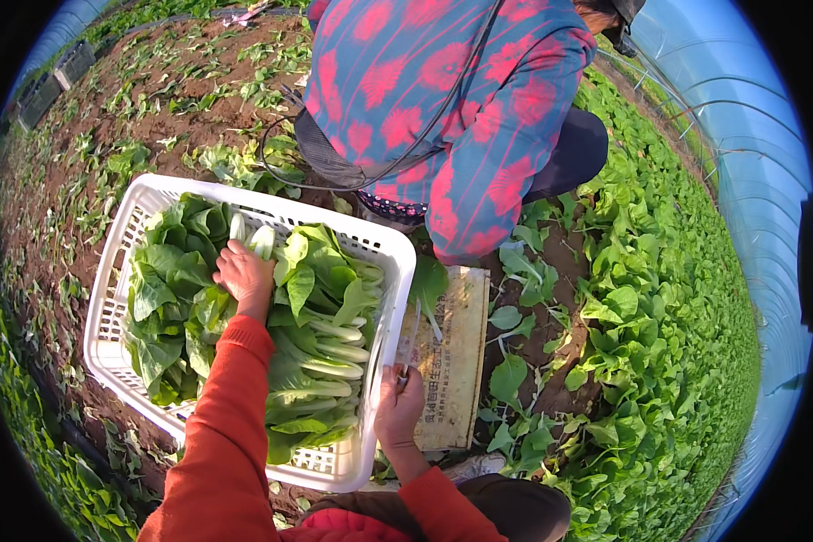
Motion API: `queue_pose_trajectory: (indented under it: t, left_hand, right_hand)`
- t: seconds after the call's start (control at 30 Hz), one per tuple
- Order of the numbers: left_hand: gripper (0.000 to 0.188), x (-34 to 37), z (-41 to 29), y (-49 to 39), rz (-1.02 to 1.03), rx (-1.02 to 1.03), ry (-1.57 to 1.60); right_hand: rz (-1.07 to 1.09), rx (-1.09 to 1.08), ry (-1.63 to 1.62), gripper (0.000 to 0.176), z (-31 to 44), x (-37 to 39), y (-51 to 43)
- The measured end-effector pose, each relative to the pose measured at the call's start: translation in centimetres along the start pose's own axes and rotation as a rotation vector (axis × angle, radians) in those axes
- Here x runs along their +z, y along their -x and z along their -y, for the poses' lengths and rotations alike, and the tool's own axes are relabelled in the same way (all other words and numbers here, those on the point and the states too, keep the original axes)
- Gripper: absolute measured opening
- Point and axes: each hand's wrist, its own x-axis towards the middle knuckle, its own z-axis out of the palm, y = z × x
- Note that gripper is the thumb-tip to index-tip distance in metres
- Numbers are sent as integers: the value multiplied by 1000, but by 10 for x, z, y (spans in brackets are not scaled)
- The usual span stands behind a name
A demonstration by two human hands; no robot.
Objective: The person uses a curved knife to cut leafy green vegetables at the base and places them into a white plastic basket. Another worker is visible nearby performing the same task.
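A white plastic basket lies before me, holding leafy greens with thick pale stems. My left hand reaches into its middle, fingers curled around leafy greens whose pale stem ends show above the knuckles. On the right side of the basket, more greens lie in a row, stems pointing right; dark leaves fill the left side. Beside the basket's right rim, my right hand is curled around a small dark, metal-looking tool. Most of that tool is hidden in the fist.
A person in a flowered jacket crouches just ahead. Right of the basket lies a flattened cardboard box bearing writing, with a loose leaf on it. Dense greens grow along the right. Crates stand far left. Blue greenhouse film curves at right.
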Motion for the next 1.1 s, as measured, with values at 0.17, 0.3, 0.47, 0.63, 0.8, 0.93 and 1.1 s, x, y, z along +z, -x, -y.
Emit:
queue_pose_trajectory:
  t: [0.17,0.3,0.47,0.63,0.8,0.93,1.1]
  left_hand:
    - [63,46,3,-8,-56,-25,-106]
    - [64,59,6,-19,-46,-43,-119]
    - [88,-3,-2,-19,243,64,214]
    - [50,-59,0,-10,-14,807,237]
    - [32,-33,-2,-15,272,932,319]
    - [15,-26,17,-49,672,776,594]
    - [20,-11,45,-66,541,1060,801]
  right_hand:
    - [-2,-52,-61,22,-5,2,4]
    - [46,-38,-39,26,-4,3,-1]
    - [-71,-188,66,26,0,5,-8]
    - [-61,-137,121,24,-3,6,-12]
    - [-109,-276,235,27,-6,4,-11]
    - [-65,-232,207,30,1,1,-7]
    - [-72,-228,179,28,1,8,-7]
